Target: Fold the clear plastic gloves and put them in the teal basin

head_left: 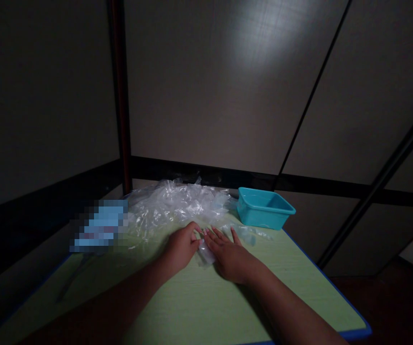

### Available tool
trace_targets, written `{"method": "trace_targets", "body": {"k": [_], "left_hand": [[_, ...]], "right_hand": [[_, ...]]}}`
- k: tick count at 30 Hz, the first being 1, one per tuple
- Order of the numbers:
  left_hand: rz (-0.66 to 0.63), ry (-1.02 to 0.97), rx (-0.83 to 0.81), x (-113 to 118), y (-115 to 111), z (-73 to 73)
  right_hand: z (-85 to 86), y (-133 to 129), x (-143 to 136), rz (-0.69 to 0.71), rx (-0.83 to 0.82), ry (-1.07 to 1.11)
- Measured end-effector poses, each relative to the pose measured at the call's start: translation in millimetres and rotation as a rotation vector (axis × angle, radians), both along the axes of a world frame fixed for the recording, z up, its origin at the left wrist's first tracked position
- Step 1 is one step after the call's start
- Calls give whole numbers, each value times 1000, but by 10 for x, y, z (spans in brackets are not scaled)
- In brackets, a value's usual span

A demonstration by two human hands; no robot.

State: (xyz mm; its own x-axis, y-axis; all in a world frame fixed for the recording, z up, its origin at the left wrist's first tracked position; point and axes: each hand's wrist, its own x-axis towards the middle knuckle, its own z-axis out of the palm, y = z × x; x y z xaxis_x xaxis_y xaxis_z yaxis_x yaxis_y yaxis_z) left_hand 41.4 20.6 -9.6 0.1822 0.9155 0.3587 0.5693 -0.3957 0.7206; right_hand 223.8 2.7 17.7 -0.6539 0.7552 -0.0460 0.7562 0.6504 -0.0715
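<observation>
left hand pinches clear plastic on the worktop, between far and near edges; right hand lies open against it, apparently smoothing; the next stroke should need steady pinching

- No text, label, brand, number or sign could be read anywhere in the frame.
- At the lower left of the frame, a light blue rectangular item was covered by coarse square pixels; a muted purplish band crossed its lower part, and whether this was print could not be told.
- Just below the middle, glare and creases on the heap of clear plastic made any marking unreadable.
</observation>
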Motion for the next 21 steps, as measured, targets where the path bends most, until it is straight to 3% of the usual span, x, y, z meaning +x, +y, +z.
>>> {"method": "trace_targets", "body": {"k": [8, 21], "left_hand": [[45, 72, -15, -34, -13, 43], [113, 254, 25, -79, -51, 128]], "right_hand": [[-9, -20, -44, -20, 62, -7], [45, -36, -68, 40, 9, 31]]}}
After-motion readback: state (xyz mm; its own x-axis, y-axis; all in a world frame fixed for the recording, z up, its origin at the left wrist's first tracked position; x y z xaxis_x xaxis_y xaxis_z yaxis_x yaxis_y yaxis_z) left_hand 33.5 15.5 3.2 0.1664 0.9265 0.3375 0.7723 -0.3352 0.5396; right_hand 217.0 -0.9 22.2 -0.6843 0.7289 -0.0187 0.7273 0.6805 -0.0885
